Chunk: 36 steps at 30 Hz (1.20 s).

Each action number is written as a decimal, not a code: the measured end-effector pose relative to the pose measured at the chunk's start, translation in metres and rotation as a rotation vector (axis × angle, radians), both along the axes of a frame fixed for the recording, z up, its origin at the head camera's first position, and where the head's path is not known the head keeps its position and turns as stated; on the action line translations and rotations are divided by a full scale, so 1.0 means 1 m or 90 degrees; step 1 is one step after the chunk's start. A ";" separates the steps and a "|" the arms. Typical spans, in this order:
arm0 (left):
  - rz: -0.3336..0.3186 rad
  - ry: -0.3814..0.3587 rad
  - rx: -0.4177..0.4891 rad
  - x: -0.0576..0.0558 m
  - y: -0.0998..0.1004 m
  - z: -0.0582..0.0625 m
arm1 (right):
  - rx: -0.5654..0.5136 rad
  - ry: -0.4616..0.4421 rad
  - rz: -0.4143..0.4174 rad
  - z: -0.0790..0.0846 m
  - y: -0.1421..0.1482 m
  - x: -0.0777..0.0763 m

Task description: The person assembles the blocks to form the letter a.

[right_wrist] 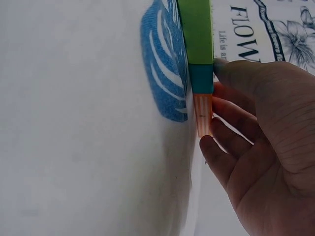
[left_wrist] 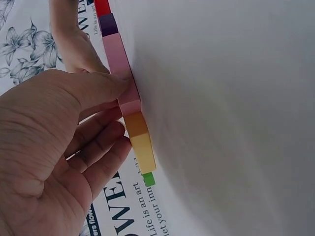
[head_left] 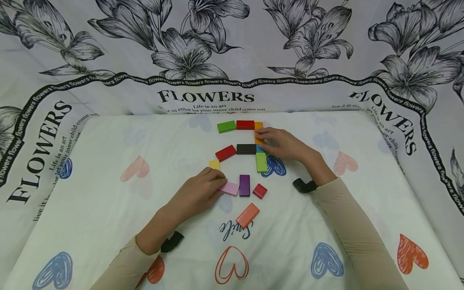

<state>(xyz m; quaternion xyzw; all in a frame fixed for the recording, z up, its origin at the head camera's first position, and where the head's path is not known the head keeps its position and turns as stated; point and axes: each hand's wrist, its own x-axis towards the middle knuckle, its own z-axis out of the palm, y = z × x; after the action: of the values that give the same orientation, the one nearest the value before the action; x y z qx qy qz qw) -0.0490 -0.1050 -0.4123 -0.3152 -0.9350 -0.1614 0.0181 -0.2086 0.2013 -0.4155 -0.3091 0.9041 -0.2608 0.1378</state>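
Observation:
My left hand [head_left: 201,187] pinches a pink block [head_left: 229,188], with the thumb lying on it in the left wrist view. A yellow block [head_left: 214,164] stands by its other fingers, and a purple block [head_left: 244,185] is at the pink one's right end. My right hand [head_left: 284,144] touches the right side of the figure. Its fingertips rest at an orange block [head_left: 258,137], partly covered. The thumb is at a blue block [head_left: 260,148], next to a lime green block [right_wrist: 198,32]. A black block [head_left: 246,149] lies left of the blue one.
Red [head_left: 245,125] and green blocks [head_left: 226,126] form the far row. Another red block [head_left: 226,153] slants beside the black one. Nearer lie a small red block [head_left: 259,191] and a coral block [head_left: 248,215]. The white cloth [head_left: 108,225] bears printed hearts.

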 end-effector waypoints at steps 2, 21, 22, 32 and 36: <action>0.003 -0.002 -0.001 0.000 0.000 0.000 | -0.001 -0.001 0.000 0.000 0.000 0.000; 0.193 -0.046 -0.016 0.000 0.016 0.018 | 0.002 0.000 0.004 0.003 -0.001 0.001; 0.194 -0.052 -0.023 -0.002 0.017 0.020 | 0.004 -0.001 0.002 0.002 -0.001 0.001; 0.195 -0.102 -0.087 -0.006 0.021 0.021 | -0.003 -0.014 0.000 -0.001 -0.004 0.000; 0.182 -0.101 -0.077 -0.006 0.020 0.017 | 0.005 -0.009 -0.005 0.001 -0.002 0.001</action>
<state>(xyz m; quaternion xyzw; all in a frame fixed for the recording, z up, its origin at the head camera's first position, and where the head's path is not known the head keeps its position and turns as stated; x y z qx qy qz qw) -0.0550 -0.0849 -0.3954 -0.1659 -0.9768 -0.1253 -0.0522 -0.2079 0.1994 -0.4143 -0.3034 0.9054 -0.2596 0.1443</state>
